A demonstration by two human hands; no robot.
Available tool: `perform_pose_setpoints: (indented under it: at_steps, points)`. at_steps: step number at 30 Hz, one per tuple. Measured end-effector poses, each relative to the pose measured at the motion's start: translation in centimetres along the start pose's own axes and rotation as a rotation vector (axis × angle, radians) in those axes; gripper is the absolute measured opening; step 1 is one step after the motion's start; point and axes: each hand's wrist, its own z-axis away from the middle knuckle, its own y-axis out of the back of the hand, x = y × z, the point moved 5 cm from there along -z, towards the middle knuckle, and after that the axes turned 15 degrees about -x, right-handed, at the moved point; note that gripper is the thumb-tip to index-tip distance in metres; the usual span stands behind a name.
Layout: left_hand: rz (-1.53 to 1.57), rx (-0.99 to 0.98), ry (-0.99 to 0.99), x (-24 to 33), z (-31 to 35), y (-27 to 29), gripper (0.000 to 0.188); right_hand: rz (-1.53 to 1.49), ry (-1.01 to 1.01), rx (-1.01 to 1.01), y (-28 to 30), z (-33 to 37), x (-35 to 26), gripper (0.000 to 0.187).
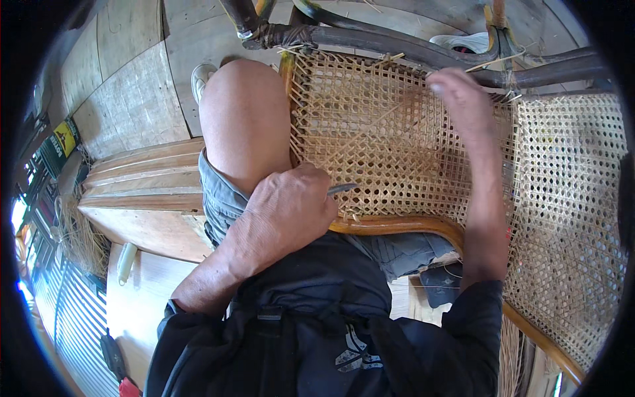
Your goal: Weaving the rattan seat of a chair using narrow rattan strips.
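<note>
The left grip [288, 202] is closed in a fist around a pointed tool [342, 188], whose slim grey tip pokes out over the weave; the rest is hidden inside the fingers. The right grip [461, 98] is blurred above the far right part of the cane panel, and I cannot tell whether it pinches a strand or is spread. The cane panel [370, 142] lies in front of the torso, just beside the left knee [245, 112], with a curved honey-brown rail [403, 225] along its near edge. The weave should feel light, springy and dry, its thin strands apt to split if bent sharply; a strand is best taken flat, near its end, between thumb and finger. The tool looks hard, and safest held well behind its tip. The framed piece, likely stiff and awkward, is better lifted by the rail than by the mesh. Dark poles [370, 41] run past the far edge; a second woven panel [569, 165] adjoins on the right.
</note>
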Motion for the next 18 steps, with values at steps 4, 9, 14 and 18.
perform_pose_setpoints:
  at_steps: [4,9,14,18]
  points:
    - [-0.016,-0.026,-0.017,-0.1,-0.3,-0.3,0.016,0.655,0.099,0.171,3.9,0.0,0.0,0.016]
    - [-0.012,0.019,-0.057,-0.4,-0.1,-0.6,0.015,0.817,-0.218,-0.006,3.2,-1.3,0.6,0.019]
    - [0.018,-0.038,-0.045,-0.5,0.0,-0.9,0.015,0.588,-0.496,-0.161,3.7,-1.8,-0.1,0.02]
    - [-0.058,-0.051,-0.058,-0.4,0.2,-1.2,0.015,0.629,-0.53,-0.128,5.0,-2.1,0.5,0.026]
